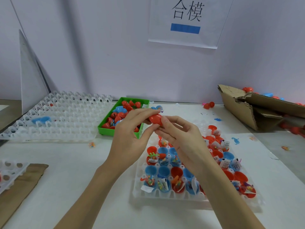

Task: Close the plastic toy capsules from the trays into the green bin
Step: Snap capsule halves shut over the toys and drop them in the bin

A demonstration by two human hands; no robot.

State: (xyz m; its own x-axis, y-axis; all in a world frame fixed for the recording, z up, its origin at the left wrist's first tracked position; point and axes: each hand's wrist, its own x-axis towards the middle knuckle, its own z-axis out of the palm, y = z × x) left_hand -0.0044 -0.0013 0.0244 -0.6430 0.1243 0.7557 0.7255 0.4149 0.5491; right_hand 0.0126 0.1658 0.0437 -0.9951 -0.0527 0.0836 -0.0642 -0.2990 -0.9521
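Two bare forearms in view, entering from bottom edge of head view. No sleeves, cuffs or gloves visible along either forearm up to frame edge. Left hand (130, 129) bare: no rings, no watch, no wristband. Right hand (179, 134) bare likewise: no rings, no strap at wrist. Slim wrists, long slender fingers. Fingernails short, plain, no polish discernible where visible on left fingertips (156, 111) and right thumb. No tape, plasters, tattoos or written marks seen. Rest of body out of frame.
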